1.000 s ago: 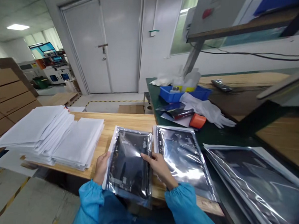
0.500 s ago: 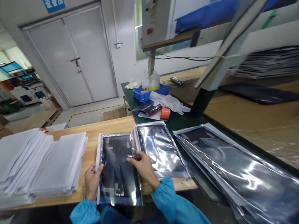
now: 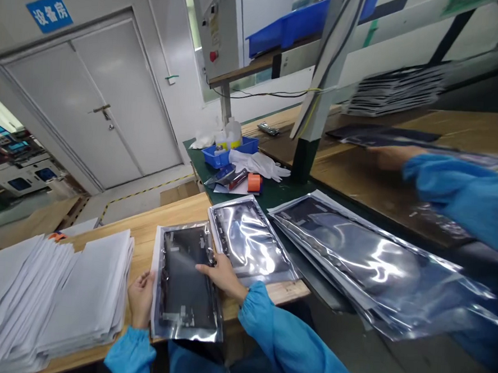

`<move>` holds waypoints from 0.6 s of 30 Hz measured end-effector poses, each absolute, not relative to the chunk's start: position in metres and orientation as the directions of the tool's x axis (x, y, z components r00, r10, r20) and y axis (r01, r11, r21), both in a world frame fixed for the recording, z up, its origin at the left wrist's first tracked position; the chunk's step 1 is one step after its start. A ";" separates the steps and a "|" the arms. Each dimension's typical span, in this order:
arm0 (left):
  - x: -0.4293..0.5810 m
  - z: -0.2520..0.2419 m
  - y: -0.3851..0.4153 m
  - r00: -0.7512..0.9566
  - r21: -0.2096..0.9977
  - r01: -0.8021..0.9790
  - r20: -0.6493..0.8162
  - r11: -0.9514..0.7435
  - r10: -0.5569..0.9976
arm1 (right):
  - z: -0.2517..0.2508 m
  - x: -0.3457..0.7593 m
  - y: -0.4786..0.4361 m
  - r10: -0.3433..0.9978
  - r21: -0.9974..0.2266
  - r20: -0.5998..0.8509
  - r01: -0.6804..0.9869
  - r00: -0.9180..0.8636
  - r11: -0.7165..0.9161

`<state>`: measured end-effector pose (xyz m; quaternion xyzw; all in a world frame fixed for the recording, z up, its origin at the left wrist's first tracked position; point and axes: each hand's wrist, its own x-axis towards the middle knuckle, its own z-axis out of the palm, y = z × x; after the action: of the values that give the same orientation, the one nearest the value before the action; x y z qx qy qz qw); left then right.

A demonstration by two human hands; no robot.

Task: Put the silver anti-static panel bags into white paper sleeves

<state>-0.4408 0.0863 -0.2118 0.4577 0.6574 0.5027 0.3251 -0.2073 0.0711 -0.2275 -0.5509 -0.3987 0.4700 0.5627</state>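
A dark flat panel in a clear plastic bag (image 3: 188, 287), backed by a white sheet, lies in front of me over the near edge of the wooden table. My right hand (image 3: 223, 274) grips its right edge, thumb on top and fingers at the side. At its left edge is my left hand (image 3: 141, 298), fingers curled closed against the white border; whatever they pinch is hidden. Just right of it lies a second bagged panel (image 3: 254, 240), shiny with reflections. A stack of larger bagged panels (image 3: 367, 255) rests farther right.
Piles of white sheets (image 3: 86, 295) stand on the table (image 3: 180, 210) at left. Behind are a blue tray (image 3: 217, 157) with bottles, white gloves (image 3: 261, 166) and an orange roll (image 3: 254, 182). At right, a co-worker's blue sleeve (image 3: 464, 188) reaches over the brown surface near a grey post (image 3: 323, 84).
A co-worker's arm has come into view at the right, over the dark sheets. My left thumb has left the panel's top and the fingers have curled. The view has turned right.
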 end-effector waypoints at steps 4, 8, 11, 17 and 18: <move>-0.438 -0.199 0.088 -0.433 0.840 0.542 0.301 -0.021 0.849 | -0.229 -0.211 0.073 0.975 -0.987 -0.004 -0.158 0.224 0.032; -0.434 -0.194 0.088 -0.191 0.912 0.409 0.057 0.027 0.980 | -0.228 -0.216 0.074 0.975 -0.953 -0.033 -0.301 0.220 0.036; -0.429 -0.192 0.089 -0.024 0.964 0.205 -0.166 0.167 0.986 | -0.224 -0.219 0.074 0.977 -0.909 -0.094 -0.417 0.191 -0.006; -0.435 -0.173 0.090 0.001 0.968 -0.013 -0.250 0.250 0.968 | -0.216 -0.208 0.077 0.970 -0.936 -0.056 -0.351 0.238 0.032; -0.438 -0.168 0.091 -0.017 0.972 -0.013 -0.237 0.237 0.971 | -0.214 -0.204 0.078 0.947 -0.945 -0.061 -0.323 0.315 0.047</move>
<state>-0.4379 0.0908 -0.1682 0.4293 0.5580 0.4442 0.5540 -0.2035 0.0777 -0.2137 -0.4869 -0.3207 0.4896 0.6484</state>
